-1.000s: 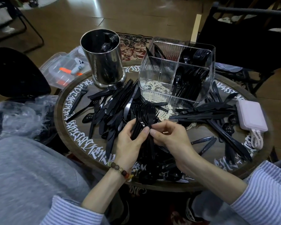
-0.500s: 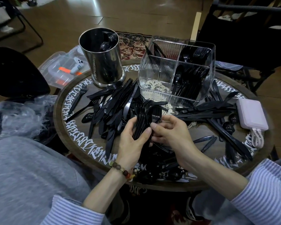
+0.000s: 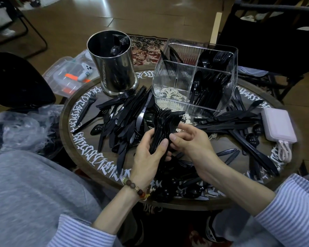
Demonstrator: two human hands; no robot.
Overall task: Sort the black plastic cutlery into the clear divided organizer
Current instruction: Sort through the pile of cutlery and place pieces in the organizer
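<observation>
Left hand [image 3: 148,154] curls round the handles of a bundle of forks [image 3: 163,125], thumb pinning them; right hand [image 3: 191,141] pinches the same bundle, squaring it. Judged step: gathering forks. Next, lift them far-right over the clear organizer [image 3: 175,82] rim, avoiding the steel canister [image 3: 112,68]; its near-left compartment looks empty

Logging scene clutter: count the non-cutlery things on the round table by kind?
Clear divided organizer: 1
Steel cylinder canister: 1
Pink power bank with cable: 1
Total: 3
</observation>
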